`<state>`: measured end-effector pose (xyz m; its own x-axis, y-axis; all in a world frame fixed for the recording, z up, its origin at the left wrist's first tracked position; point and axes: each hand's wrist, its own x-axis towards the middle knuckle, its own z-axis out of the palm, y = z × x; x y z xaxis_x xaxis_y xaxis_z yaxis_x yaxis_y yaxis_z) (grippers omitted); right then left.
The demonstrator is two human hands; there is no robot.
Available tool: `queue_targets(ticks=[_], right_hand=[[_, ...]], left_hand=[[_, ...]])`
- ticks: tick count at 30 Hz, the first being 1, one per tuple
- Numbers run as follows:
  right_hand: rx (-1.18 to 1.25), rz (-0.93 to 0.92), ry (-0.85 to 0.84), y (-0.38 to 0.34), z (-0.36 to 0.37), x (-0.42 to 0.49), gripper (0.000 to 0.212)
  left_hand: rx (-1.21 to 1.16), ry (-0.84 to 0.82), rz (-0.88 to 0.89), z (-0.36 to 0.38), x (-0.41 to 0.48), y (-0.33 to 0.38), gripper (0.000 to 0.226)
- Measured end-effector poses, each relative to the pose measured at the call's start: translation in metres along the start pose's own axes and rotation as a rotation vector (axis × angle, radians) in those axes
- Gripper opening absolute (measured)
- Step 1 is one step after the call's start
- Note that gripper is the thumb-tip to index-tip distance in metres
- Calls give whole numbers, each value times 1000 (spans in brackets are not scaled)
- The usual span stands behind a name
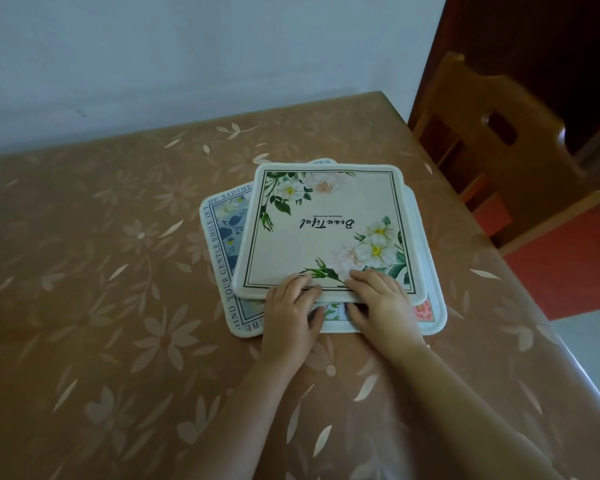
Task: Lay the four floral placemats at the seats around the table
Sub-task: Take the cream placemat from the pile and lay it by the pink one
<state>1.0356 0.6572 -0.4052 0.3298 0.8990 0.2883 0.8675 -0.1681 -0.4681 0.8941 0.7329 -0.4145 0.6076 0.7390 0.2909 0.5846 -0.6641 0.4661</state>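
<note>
A stack of floral placemats lies on the table, right of centre. The top placemat (326,209) is cream with white flowers and the word "Beautiful" printed upside down to me. Under it, a blue placemat (222,237) with lettering round its border sticks out to the left. A third placemat (430,313) with a pink flower shows at the near right corner. My left hand (291,313) and my right hand (378,303) both pinch the near edge of the top placemat, fingers on top and thumbs beneath it. That near edge is raised slightly off the stack.
The table (101,289) wears a brown glossy cloth with pale flower prints. A wooden chair (499,143) stands at the right side, next to the table's right edge. A pale wall runs along the far edge.
</note>
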Motion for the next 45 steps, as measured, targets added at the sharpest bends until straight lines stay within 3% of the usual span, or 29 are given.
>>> queue_targets(ticks=[7,17,23,33,45], right_hand=[[119,16,-8,-5,-8,9,14],[204,75,-62,-25,-21,-31,11],[438,229,-160,-58,-19,-75,13],[455,154,-371,-145,7,-131,14],[407,83,-452,-224,25,-196,13]], left_hand=[[-80,42,-47,-4,10,4,24],[-259,-40,-108,-34,-18,7,15],[-247,-97,-112,-68,-71,-3,12],[-300,-118,-316,-132,-181,-43,7],[-326,-152,-402,-179,-283,-74,9]])
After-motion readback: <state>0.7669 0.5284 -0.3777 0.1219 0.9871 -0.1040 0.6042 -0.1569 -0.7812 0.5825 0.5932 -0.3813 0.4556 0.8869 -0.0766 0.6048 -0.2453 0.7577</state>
